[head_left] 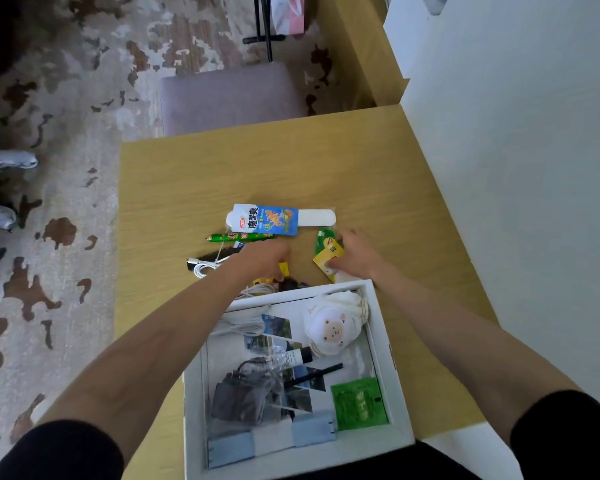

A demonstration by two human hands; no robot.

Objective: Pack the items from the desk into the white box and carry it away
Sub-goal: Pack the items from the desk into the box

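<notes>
Progress: about halfway by the look of it; packing under way, carrying not yet begun.
Box: lower centre of the frame, on the near edge of the surface, open-topped.
Packed: sheep toy, grey pouch, green sachet, plus photos and a tube, all lying inside.
Left to pack: blue pack, green stick, comb and cable, clustered mid-frame just beyond the box; also a few small yellow and dark bits against its far wall.
Left hand: reaching over the box, palm down above the small yellow bits; fingers hidden beneath, so cannot tell whether gripping anything.
Right hand: right of centre, fingers curled round a yellow-green packet, thumb on its near edge, apparently gripping it just beyond the box's far right corner.
</notes>
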